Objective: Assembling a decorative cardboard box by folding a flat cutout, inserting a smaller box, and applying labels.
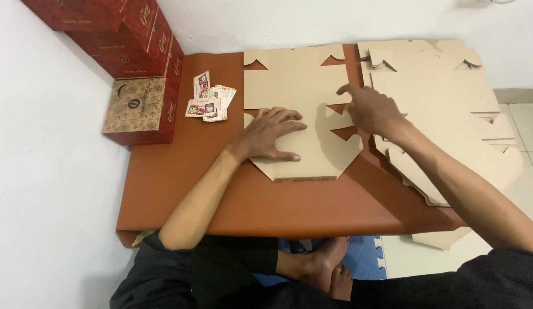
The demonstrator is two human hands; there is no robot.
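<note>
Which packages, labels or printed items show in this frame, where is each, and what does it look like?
Red boxes: stacked at the table's far left corner, rectangular, dark red with gold print.
Patterned box: in front of that stack, gold-brown ornate top, red sides.
Sachets: small loose pile beside the patterned box, white with red and green print.
Flat blank: unprinted tan die-cut cardboard, under the left hand.
Blank stack: same tan cardboard, below the right hand.

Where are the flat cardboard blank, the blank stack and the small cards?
Flat blank point(298, 80): head view, bare upper panel.
Blank stack point(449, 97): head view, top sheet's middle.
Small cards point(209, 103): head view, middle of the pile.
</note>
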